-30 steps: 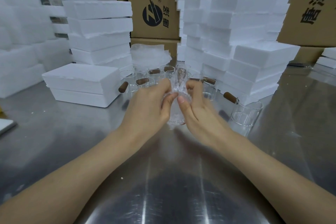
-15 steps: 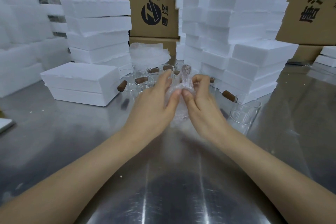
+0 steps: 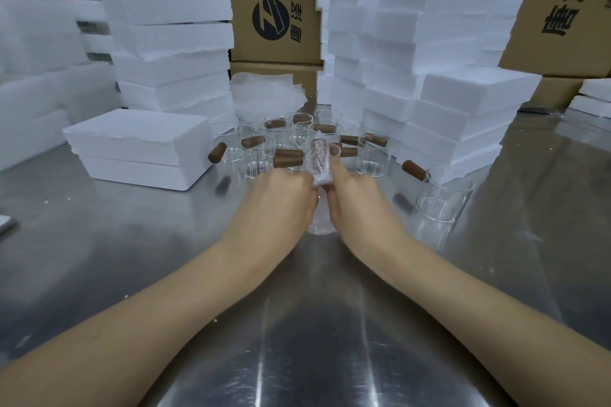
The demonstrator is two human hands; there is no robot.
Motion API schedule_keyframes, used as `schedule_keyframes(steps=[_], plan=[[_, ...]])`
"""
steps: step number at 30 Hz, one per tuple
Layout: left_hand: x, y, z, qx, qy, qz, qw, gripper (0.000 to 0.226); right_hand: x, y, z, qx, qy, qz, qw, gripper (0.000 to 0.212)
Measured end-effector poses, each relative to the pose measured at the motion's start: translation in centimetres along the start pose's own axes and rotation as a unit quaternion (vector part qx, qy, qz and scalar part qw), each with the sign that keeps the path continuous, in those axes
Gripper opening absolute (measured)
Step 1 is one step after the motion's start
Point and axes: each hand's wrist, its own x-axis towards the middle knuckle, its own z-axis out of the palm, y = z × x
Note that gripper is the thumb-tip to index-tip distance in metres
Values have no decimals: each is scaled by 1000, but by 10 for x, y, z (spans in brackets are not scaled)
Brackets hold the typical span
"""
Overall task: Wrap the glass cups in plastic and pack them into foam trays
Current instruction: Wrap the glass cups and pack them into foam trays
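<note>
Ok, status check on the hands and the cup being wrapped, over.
Left hand and right hand both grip the plastic-wrapped cup, handle end up. Unwrapped cups crowd close behind it. Lone cup stands to the right.

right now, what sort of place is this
Probably a packing station in a warehouse or factory: tall stacks of foam trays, printed cardboard cartons behind them, and a batch of glass cups on a steel table.

Centre cardboard carton [image 3: 274, 3]: black round logo, ® mark, characters 唐泽 printed sideways. Second carton [image 3: 562, 10], right of the centre carton: large black 唐泽, sideways, further print cut off.
</note>
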Motion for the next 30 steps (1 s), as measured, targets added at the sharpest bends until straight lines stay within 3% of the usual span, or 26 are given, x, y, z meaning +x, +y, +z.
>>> schedule_keyframes(steps=[3, 6, 11, 14, 16, 19, 21, 23, 26, 30], plan=[[4, -5, -1, -106, 24, -55, 993, 16, 1, -1, -3, 133, 59, 10, 989, 17], [5, -5, -4, -155, 42, -72, 984, 32, 1, -4, -2, 200, 78, 40, 976, 21], [4, -9, -5, -132, 48, 4, 990, 27, -1, -1, 0, 198, 44, 57, 978, 23], [3, -7, -5, -60, 64, 61, 994, 8, -5, -2, -2, 129, 47, 20, 990, 31], [4, -5, -6, -40, 47, 80, 995, 25, -7, -2, -4, 104, 56, -9, 993, 26], [5, -7, -4, -36, 32, 98, 994, 23, -6, 1, -3, 107, 47, -16, 993, 19], [6, -10, -1, -86, 18, 55, 995, 10, -2, 4, 0, 134, 35, 25, 990, 24], [7, -12, 1, -176, -9, -36, 984, 36, 3, 7, 4, 170, 32, 74, 982, 28], [9, -16, 1, -240, -75, -136, 958, 60, 7, 9, 6, 310, 24, 140, 940, 22], [15, -23, 6, -305, -105, -211, 923, 26, 7, 14, 6, 582, -38, 166, 795, 13]])
